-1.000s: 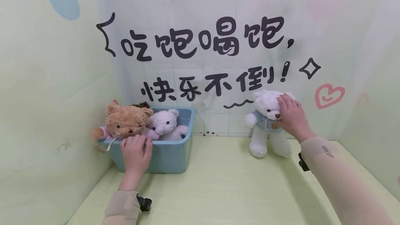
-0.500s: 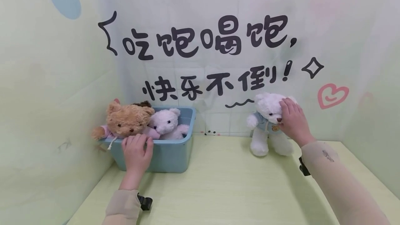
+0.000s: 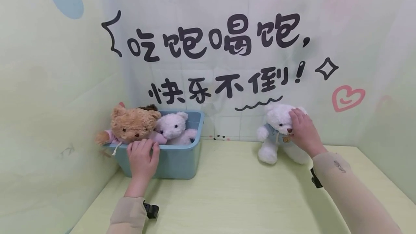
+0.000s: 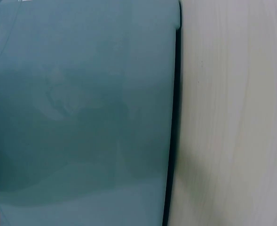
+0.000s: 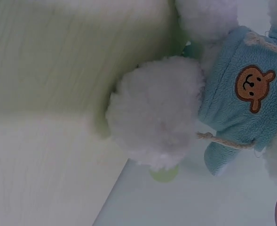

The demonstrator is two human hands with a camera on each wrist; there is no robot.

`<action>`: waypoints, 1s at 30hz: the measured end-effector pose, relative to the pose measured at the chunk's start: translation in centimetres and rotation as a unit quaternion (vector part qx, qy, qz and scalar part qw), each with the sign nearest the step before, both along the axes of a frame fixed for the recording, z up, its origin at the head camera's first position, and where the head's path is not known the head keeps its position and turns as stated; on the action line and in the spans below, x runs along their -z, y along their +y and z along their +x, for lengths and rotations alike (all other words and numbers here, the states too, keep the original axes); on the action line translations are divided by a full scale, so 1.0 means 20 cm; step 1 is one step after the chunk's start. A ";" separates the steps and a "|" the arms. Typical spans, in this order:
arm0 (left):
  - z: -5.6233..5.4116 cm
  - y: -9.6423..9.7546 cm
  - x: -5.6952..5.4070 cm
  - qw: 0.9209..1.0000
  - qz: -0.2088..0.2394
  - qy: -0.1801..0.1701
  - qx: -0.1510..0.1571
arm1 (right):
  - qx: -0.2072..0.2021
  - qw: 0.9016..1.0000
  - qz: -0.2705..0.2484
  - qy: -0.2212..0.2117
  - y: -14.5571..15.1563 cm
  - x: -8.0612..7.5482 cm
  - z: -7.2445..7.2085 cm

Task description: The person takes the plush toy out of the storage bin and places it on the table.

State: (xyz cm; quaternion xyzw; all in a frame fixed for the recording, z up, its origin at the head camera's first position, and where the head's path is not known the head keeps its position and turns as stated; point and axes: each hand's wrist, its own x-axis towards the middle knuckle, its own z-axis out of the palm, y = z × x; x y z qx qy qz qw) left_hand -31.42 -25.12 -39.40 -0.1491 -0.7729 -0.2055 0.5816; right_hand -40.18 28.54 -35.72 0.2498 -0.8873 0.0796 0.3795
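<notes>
In the head view, my left hand (image 3: 143, 158) grips the front rim of a blue plastic bin (image 3: 177, 161), fingers hooked over the edge. A brown teddy bear (image 3: 133, 127) and a white teddy bear (image 3: 172, 127) sit in the bin; dark brown fur (image 3: 149, 107) shows behind them. My right hand (image 3: 305, 131) holds another white teddy bear (image 3: 276, 118) by the side of its head, at the back right of the table. This bear wears a blue hoodie (image 5: 244, 89) with a bear patch, seen in the right wrist view. Its feet touch or nearly touch the table.
The pale wood-look table (image 3: 234, 187) stretches between the bin and the right-hand bear. A printed backdrop (image 3: 221, 125) rises behind, with side walls at left and right. In the left wrist view, the bin's wall (image 4: 82, 117) stands beside the tabletop (image 4: 232, 113).
My right hand has moved down with the white bear; its head is lower and its legs spread further forward, more seated. My left hand stays on the bin rim.
</notes>
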 end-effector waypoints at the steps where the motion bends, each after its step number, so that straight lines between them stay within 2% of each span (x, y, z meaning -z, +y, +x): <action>1: 0.00 0.00 0.00 1.000 0.000 -0.001 0.000 | 0.002 1.000 -0.002 -0.013 0.00 0.01 0.00; 5: 0.01 0.00 0.01 1.000 -0.002 -0.017 -0.002 | 0.015 0.999 -0.020 -0.044 0.00 0.04 -0.01; 10: 0.01 -0.01 0.02 0.999 -0.006 -0.035 -0.004 | 0.004 0.999 -0.031 -0.041 -0.01 0.03 0.00; 13: 0.01 -0.01 0.02 0.999 -0.008 -0.032 -0.006 | 0.010 0.998 -0.025 -0.048 -0.02 0.02 0.00; 19: 0.01 -0.01 0.02 1.000 -0.009 -0.029 -0.007 | 0.049 0.994 -0.021 -0.100 -0.03 -0.01 0.00; 30: 0.02 -0.01 0.01 0.999 -0.009 -0.035 -0.005 | 0.066 0.985 -0.040 -0.152 -0.06 -0.04 0.03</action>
